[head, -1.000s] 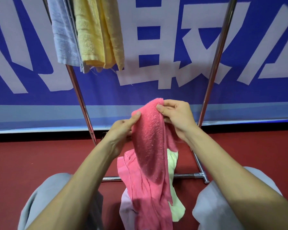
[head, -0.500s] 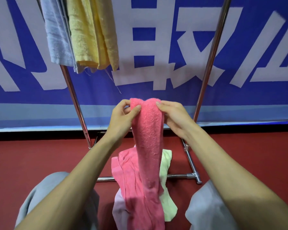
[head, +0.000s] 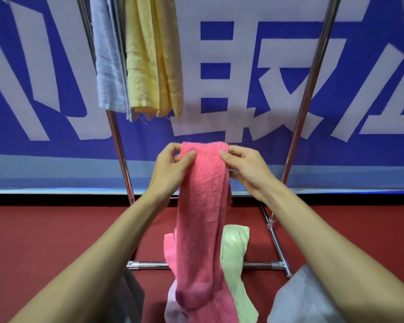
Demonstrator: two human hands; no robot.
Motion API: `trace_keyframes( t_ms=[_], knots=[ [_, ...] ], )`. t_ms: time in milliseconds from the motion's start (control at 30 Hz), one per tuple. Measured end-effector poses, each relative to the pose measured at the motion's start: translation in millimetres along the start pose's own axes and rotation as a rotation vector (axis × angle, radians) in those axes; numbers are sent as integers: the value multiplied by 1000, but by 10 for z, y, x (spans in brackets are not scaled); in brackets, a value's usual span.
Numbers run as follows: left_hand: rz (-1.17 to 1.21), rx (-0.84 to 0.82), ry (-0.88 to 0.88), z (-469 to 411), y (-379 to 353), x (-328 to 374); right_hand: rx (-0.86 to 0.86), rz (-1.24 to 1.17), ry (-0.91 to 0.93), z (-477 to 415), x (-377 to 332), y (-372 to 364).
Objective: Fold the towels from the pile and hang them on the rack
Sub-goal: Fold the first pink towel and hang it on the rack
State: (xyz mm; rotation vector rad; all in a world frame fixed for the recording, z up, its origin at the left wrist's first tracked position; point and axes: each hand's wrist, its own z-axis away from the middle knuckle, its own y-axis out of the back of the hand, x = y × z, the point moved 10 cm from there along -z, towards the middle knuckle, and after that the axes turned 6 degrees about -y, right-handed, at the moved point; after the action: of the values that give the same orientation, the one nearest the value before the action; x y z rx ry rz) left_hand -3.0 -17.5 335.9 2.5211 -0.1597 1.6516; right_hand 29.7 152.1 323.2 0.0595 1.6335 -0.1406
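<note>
A pink towel (head: pixel 202 206), folded lengthwise into a narrow strip, hangs down in front of me. My left hand (head: pixel 170 169) pinches its top left corner and my right hand (head: pixel 245 166) pinches its top right corner. Below it on the floor lies the pile: a second pink towel (head: pixel 169 250), a pale green towel (head: pixel 234 252) and a lilac one (head: pixel 173 304). The metal rack (head: pixel 299 127) stands behind. A light blue towel (head: pixel 107 57) and a yellow towel (head: pixel 152 57) hang from its upper left.
A blue banner with large white characters (head: pixel 243 66) covers the wall behind the rack. The floor (head: pixel 44 241) is red. My grey-clad knees (head: pixel 296 299) frame the pile at the bottom. The rack's base bar (head: pixel 149 265) runs across just behind the pile.
Both hands have raised the pink towel and evened out its top edge, so the strip now hangs straight. The view has tilted up slightly.
</note>
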Motion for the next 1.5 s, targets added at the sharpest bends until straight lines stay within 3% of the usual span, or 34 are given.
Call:
trace_keyframes(
  t_ms=[133,233,467,600,733,900,1133,1300,1500],
  knots=[
    [18,70,94,127,18,-325,-95,-44,-153,76,529,-97],
    [-54,139,88,103,41,-327,-122,52,-249,139,724,-189],
    [-39,288,206,181,188,-526,-133,83,-132,175,616,-198],
    [36,309,296,216,209,-661,56,289,-30,168,550,-80],
    [178,276,430,281,119,-795,228,649,100,180,390,-19],
    [231,186,411,313,-53,-716,290,871,142,155,364,32],
    [153,5,362,325,-209,-714,242,226,-46,95,459,227],
    [159,-220,436,494,-478,-811,272,4,-83,98,407,319],
    [173,-297,376,562,-657,-840,333,-297,-132,173,454,515]
  ],
)
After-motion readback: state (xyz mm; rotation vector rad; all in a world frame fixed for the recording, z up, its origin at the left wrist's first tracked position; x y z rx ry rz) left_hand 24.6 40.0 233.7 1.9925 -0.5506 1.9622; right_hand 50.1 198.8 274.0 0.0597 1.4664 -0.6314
